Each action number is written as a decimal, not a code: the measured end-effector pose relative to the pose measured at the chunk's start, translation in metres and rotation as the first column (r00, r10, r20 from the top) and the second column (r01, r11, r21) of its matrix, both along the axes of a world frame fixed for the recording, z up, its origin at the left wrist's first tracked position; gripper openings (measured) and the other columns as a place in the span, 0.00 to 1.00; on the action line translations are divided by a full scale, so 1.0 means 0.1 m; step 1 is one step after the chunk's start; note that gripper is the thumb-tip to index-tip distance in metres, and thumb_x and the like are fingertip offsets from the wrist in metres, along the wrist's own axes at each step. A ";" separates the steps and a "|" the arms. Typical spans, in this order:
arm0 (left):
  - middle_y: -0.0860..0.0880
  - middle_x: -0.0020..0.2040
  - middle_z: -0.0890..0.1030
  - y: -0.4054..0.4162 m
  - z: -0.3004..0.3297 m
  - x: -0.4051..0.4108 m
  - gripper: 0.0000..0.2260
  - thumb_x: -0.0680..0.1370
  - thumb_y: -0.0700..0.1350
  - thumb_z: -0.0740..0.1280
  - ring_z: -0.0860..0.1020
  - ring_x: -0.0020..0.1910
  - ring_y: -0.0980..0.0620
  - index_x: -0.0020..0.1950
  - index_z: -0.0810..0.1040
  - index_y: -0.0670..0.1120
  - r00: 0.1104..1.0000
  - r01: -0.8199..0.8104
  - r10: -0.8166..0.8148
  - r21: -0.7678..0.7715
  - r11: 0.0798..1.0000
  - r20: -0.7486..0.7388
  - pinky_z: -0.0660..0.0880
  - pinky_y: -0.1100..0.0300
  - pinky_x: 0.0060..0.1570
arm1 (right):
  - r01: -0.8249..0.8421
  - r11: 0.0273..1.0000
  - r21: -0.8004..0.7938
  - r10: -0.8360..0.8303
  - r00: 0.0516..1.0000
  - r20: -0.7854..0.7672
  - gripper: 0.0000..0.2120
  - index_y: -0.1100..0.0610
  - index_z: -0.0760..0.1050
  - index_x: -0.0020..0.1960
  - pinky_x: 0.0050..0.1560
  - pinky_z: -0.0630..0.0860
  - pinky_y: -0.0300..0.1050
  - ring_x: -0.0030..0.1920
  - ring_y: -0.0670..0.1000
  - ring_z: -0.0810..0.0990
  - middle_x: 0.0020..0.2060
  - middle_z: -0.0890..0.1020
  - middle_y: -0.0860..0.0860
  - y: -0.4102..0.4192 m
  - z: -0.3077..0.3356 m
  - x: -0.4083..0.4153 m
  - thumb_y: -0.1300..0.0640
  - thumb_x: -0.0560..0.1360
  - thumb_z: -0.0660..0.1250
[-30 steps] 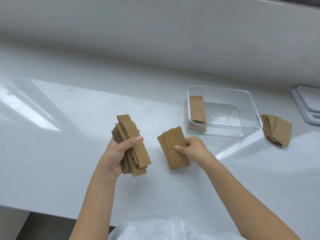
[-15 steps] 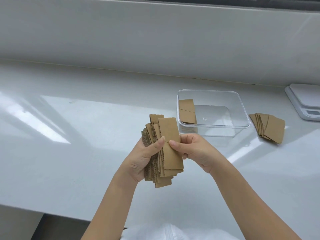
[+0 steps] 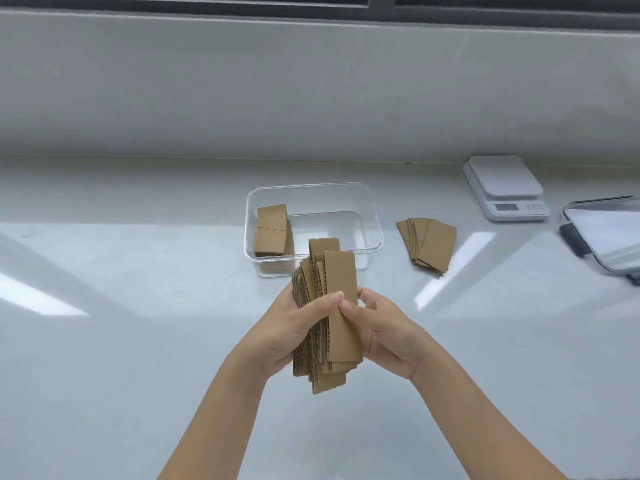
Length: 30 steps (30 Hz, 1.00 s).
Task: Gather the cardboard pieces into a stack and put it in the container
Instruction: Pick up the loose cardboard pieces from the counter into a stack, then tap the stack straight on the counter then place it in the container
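A thick, uneven stack of brown corrugated cardboard strips (image 3: 337, 271) stands upright above the counter, held between both hands. My left hand (image 3: 291, 332) grips its left side with the thumb across the front. My right hand (image 3: 384, 332) presses the right side, thumb on the front strip. Just behind the stack sits the clear plastic container (image 3: 375, 220), with a small pile of cardboard pieces (image 3: 272, 228) leaning at its left end. Another fanned pile of cardboard pieces (image 3: 429, 244) lies on the counter to the container's right.
A white kitchen scale (image 3: 504, 187) stands at the back right. A clear lid with a dark clip (image 3: 606, 233) lies at the right edge. The white counter (image 3: 138, 306) runs to a low wall under a window.
My right hand brought its few pieces over to the left hand's stack and both hands now hold one combined stack, nearer the container. The camera view tilted upward.
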<state>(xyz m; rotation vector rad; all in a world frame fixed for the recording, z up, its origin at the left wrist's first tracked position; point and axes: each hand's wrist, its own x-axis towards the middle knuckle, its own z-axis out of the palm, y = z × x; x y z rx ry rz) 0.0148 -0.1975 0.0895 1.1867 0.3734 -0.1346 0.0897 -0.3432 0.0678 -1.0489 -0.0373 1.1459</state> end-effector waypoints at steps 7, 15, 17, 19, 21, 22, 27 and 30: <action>0.48 0.61 0.77 -0.71 -0.13 0.68 0.34 0.65 0.60 0.72 0.78 0.57 0.53 0.65 0.64 0.49 0.962 0.200 -0.151 0.210 0.957 -0.227 0.75 0.56 0.57 | 0.098 0.995 -0.020 -0.098 0.995 0.008 0.30 0.65 0.73 0.64 0.41 0.81 0.48 0.48 0.56 0.84 0.51 0.83 0.59 -0.85 -0.07 0.44 0.53 0.67 0.75; 0.44 0.57 0.80 -1.23 -0.40 1.44 0.26 0.71 0.54 0.70 0.81 0.53 0.47 0.63 0.70 0.42 0.942 0.062 -0.002 0.167 0.984 -0.334 0.77 0.48 0.56 | 0.386 0.857 -0.342 -0.282 0.906 0.315 0.14 0.58 0.79 0.54 0.39 0.80 0.48 0.42 0.53 0.85 0.44 0.86 0.55 -1.20 -0.16 1.01 0.56 0.70 0.72; 0.42 0.56 0.82 -1.27 -0.42 1.67 0.28 0.68 0.53 0.70 0.82 0.52 0.46 0.63 0.73 0.40 0.940 0.023 0.019 0.117 0.993 -0.342 0.78 0.51 0.54 | 0.448 0.819 -0.358 -0.331 0.879 0.344 0.12 0.58 0.79 0.53 0.39 0.80 0.47 0.42 0.53 0.85 0.44 0.86 0.55 -1.22 -0.20 1.23 0.56 0.71 0.72; 0.41 0.54 0.83 -1.29 -0.44 1.90 0.21 0.72 0.48 0.69 0.82 0.50 0.46 0.61 0.76 0.38 0.937 0.031 0.009 0.111 0.993 -0.348 0.79 0.55 0.49 | 0.484 0.790 -0.376 -0.326 0.852 0.409 0.12 0.58 0.79 0.52 0.37 0.79 0.43 0.42 0.52 0.85 0.44 0.86 0.54 -1.20 -0.23 1.45 0.55 0.71 0.72; 0.42 0.52 0.83 -1.30 -0.47 2.12 0.15 0.76 0.44 0.66 0.82 0.46 0.49 0.59 0.77 0.38 0.926 0.025 0.022 0.121 0.992 -0.377 0.77 0.60 0.39 | 0.487 0.765 -0.421 -0.249 0.826 0.505 0.11 0.57 0.79 0.51 0.37 0.77 0.39 0.42 0.49 0.84 0.44 0.85 0.51 -1.15 -0.28 1.65 0.54 0.71 0.72; 0.42 0.52 0.83 -1.30 -0.49 2.22 0.14 0.77 0.44 0.65 0.81 0.45 0.49 0.59 0.77 0.38 0.919 0.017 0.036 0.130 0.991 -0.393 0.76 0.61 0.37 | 0.488 0.753 -0.441 -0.204 0.811 0.548 0.10 0.56 0.80 0.50 0.37 0.77 0.38 0.41 0.48 0.83 0.43 0.85 0.50 -1.12 -0.30 1.74 0.53 0.71 0.72; 0.46 0.48 0.82 -1.31 -0.55 2.70 0.11 0.79 0.43 0.60 0.81 0.44 0.52 0.59 0.76 0.41 0.921 0.039 0.038 0.189 0.981 -0.388 0.76 0.65 0.34 | 0.512 0.685 -0.518 -0.058 0.747 0.662 0.08 0.55 0.76 0.43 0.30 0.71 0.33 0.35 0.44 0.78 0.35 0.80 0.47 -0.99 -0.42 2.14 0.51 0.73 0.68; 0.46 0.49 0.82 -1.33 -0.63 2.86 0.11 0.80 0.43 0.58 0.81 0.46 0.51 0.58 0.75 0.42 0.917 0.043 0.042 0.202 0.978 -0.396 0.76 0.64 0.35 | 0.520 0.649 -0.556 -0.017 0.740 0.672 0.12 0.58 0.76 0.44 0.31 0.71 0.39 0.35 0.48 0.78 0.35 0.80 0.50 -0.95 -0.50 2.29 0.49 0.73 0.67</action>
